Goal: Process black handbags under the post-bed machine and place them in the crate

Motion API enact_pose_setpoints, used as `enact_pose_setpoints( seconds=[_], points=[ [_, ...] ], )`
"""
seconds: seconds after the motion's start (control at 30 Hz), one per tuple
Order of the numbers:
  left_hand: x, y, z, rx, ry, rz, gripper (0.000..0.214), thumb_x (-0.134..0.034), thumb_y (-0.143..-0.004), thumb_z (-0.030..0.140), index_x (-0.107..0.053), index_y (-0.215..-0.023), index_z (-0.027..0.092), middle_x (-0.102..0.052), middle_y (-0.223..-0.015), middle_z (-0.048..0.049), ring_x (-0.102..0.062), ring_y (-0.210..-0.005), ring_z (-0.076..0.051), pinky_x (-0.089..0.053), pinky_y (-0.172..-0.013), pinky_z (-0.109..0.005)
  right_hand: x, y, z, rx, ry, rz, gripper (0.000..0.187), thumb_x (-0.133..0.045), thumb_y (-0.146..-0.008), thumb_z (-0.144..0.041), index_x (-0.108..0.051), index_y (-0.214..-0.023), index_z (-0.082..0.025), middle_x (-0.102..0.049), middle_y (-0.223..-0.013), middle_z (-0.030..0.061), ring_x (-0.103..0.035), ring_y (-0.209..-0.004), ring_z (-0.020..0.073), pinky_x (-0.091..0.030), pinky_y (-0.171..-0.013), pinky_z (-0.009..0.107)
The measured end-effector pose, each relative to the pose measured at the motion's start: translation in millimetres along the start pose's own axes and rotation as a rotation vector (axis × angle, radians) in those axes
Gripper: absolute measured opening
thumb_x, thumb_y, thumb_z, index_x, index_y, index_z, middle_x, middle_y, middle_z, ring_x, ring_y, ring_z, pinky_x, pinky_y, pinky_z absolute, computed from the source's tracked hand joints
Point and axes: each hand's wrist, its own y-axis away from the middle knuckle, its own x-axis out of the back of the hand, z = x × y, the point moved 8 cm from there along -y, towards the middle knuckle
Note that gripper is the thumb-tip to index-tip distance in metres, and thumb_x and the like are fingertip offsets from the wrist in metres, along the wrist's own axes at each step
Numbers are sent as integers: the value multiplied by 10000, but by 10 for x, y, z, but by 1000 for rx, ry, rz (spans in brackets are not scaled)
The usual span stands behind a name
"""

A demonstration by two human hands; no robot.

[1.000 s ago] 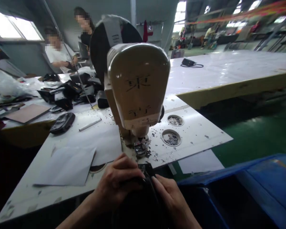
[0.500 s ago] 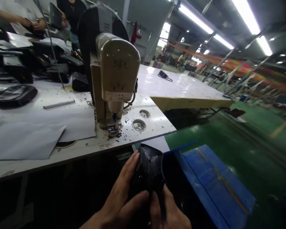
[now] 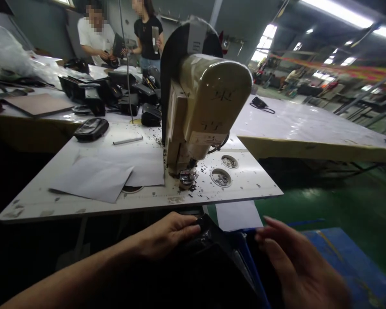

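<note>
My left hand [image 3: 172, 234] pinches the top edge of a black glossy piece [image 3: 209, 240] between thumb and fingers, just below the table's front edge. The piece looks like leather or plastic; its lower part merges into the dark, so its full shape cannot be made out. To the right of it, my right hand [image 3: 299, 262] is raised with fingers apart and slightly curled, holding nothing I can see. A blue box [image 3: 350, 253] lies beneath and beyond that hand. Ahead stands a cream post-type machine [image 3: 218, 98] with a small metal head [image 3: 186, 178] near the table edge.
White paper sheets [image 3: 93, 178], a metal rod [image 3: 128, 140] and a black case [image 3: 91, 129] lie on the machine table [image 3: 148, 204]. Two round cups [image 3: 221, 177] of scraps are set into it. Black bags [image 3: 122, 92] pile up behind; two people stand beyond.
Both hands were together on a black item; now the right hand has come away to the right, and the left hand pinches the black piece's edge. The view has swung left.
</note>
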Motion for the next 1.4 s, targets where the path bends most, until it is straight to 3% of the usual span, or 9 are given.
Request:
enact_pose_setpoints(
  seconds=[0.13, 0.2, 0.33, 0.5, 0.67, 0.83, 1.0, 1.27, 1.4],
  points=[
    [262, 56, 233, 14, -158, -8, 399, -496, -1049, 500, -720, -1055, 170, -658, -893, -3, -576, -808, -164, -459, -745, -253, -1015, -325, -151, -90, -452, -828, 470, -697, -946, -525, -691, -1342, -273, -735, -1291, 79, -688, -1143, 277, -540, -987, 369],
    [450, 33, 299, -2, -303, 33, 407, -480, -1055, 498, -724, -996, 178, -657, -850, 7, -580, -784, -161, -453, -719, -249, -1406, -275, -257, -154, -654, -1014, 406, -659, -983, -504, -731, -1284, -241, -751, -1173, 64, -671, -1051, 237, -518, -945, 336],
    [856, -57, 306, -11, -616, 166, 286, -569, -1029, 427, -762, -1009, 217, -716, -850, 11, -639, -772, -160, -465, -698, -255, -1884, -190, -204, -371, -923, -956, 371, -669, -985, -511, -776, -1130, -188, -688, -886, 22, -570, -794, 141, -434, -679, 224],
    [1103, -144, 464, -177, -628, 259, 278, -685, -973, 260, -753, -1233, 332, -760, -1122, 1, -726, -948, -154, -553, -883, -270, -2119, -185, -85, -498, -1076, -857, 384, -724, -945, -514, -764, -987, -135, -583, -812, 3, -444, -672, 93, -335, -600, 211],
    [1088, -169, 707, -191, -729, 188, 246, -603, -1028, 327, -769, -1209, 309, -730, -1249, -25, -707, -1108, -195, -554, -996, -327, -2152, -336, -76, -478, -1090, -743, 343, -714, -951, -506, -710, -940, -163, -579, -870, 5, -487, -791, 142, -405, -687, 240],
    [1074, -192, 692, -44, -835, 193, 644, -884, -749, 532, -651, -1306, 307, -624, -1415, -57, -660, -1207, -301, -579, -1019, -424, -2280, -376, 27, -611, -1092, -677, 409, -722, -918, -573, -661, -892, -169, -568, -777, -11, -449, -676, 122, -355, -588, 237],
    [1097, -289, 592, -118, -919, 241, 378, -761, -909, 433, -658, -1248, 303, -659, -1321, -40, -701, -1124, -243, -598, -978, -374, -2400, -418, 41, -632, -1123, -677, 443, -709, -911, -607, -641, -886, -169, -517, -732, -29, -434, -656, 123, -330, -576, 241],
    [1166, -416, 540, -164, -954, 200, 366, -750, -922, 443, -687, -1250, 294, -697, -1267, -53, -726, -1070, -219, -618, -915, -311, -2302, -572, 98, -471, -824, -703, 564, -593, -932, -707, -579, -756, -171, -470, -747, -16, -425, -719, 150, -333, -608, 261],
    [1155, -514, 630, -127, -976, 190, 353, -737, -927, 468, -706, -1234, 295, -707, -1254, -48, -725, -1067, -219, -618, -917, -302, -2359, -611, 165, -495, -877, -709, 590, -603, -919, -716, -610, -751, -150, -424, -697, -21, -359, -647, 127, -262, -552, 261]
  ],
)
